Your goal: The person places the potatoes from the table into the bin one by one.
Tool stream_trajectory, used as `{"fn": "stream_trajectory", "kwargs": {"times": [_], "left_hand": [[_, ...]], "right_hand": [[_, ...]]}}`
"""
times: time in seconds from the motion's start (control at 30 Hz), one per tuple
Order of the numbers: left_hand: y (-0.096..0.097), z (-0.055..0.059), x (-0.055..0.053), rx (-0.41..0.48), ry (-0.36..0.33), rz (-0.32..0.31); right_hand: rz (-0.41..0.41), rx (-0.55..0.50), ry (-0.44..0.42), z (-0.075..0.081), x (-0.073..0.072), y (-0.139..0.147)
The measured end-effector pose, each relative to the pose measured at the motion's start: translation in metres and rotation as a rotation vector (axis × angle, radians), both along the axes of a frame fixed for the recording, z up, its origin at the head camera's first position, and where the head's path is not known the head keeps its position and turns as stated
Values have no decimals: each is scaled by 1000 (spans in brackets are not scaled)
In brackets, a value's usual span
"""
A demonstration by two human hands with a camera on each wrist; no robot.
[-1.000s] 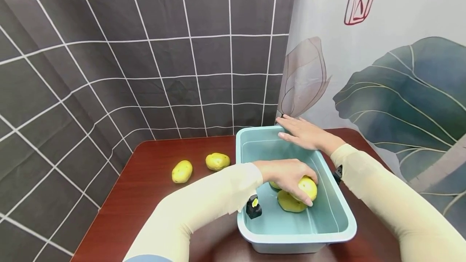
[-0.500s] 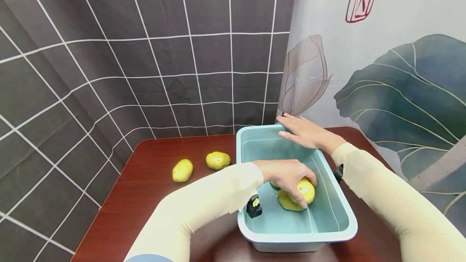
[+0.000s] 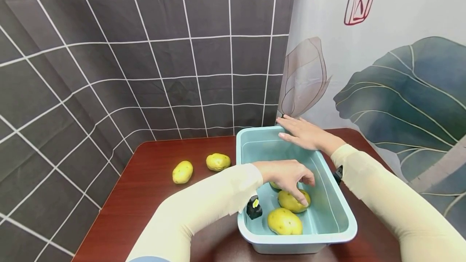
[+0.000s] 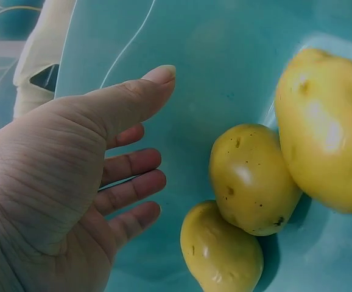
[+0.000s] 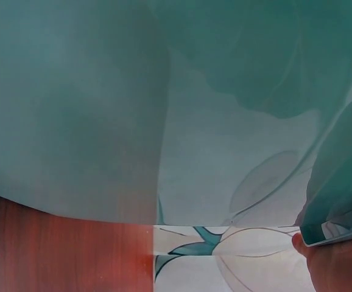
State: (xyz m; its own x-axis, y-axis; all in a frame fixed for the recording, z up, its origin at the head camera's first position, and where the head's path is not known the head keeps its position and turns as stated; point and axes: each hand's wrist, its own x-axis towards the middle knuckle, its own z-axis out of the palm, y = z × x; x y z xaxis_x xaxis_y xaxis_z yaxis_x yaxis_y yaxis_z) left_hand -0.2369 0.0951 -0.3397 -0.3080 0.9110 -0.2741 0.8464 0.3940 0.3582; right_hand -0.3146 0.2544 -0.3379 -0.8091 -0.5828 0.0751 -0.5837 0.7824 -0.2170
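Observation:
Inside a light blue plastic basin [image 3: 296, 238], my left hand [image 3: 285, 175] hovers over the potatoes and holds nothing. The left wrist view shows its thumb [image 4: 133, 100] stretched out and the fingers relaxed, apart from the potatoes. Three potatoes lie on the basin floor: one near the front [image 3: 285, 221], a middle potato [image 3: 291, 201] partly under my hand, and a third potato [image 4: 221, 246] mostly hidden from the head view. My right hand [image 3: 303, 133] rests with straight fingers on the rim at the far right corner; the right wrist view catches only part of that hand [image 5: 340, 264].
Two more potatoes lie on the reddish-brown table [image 3: 145, 197] left of the basin: a left potato [image 3: 182, 172] and a right potato [image 3: 218, 162]. A dark gridded curtain [image 3: 164, 64] and a white printed curtain [image 3: 327, 11] hang behind the table.
My left hand has let go of the potato it gripped. That potato now lies at the near end of the basin, uncovering the one beneath. My right hand stays on the rim.

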Motion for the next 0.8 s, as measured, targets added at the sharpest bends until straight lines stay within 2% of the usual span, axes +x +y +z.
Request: {"fn": "stream_trajectory", "kwargs": {"times": [0.63, 0.8], "left_hand": [[1, 3, -1, 25, 4, -5], [1, 7, 1, 49, 1, -14]], "right_hand": [[11, 28, 2, 3, 0, 2], [25, 13, 5, 2, 1, 2]]}}
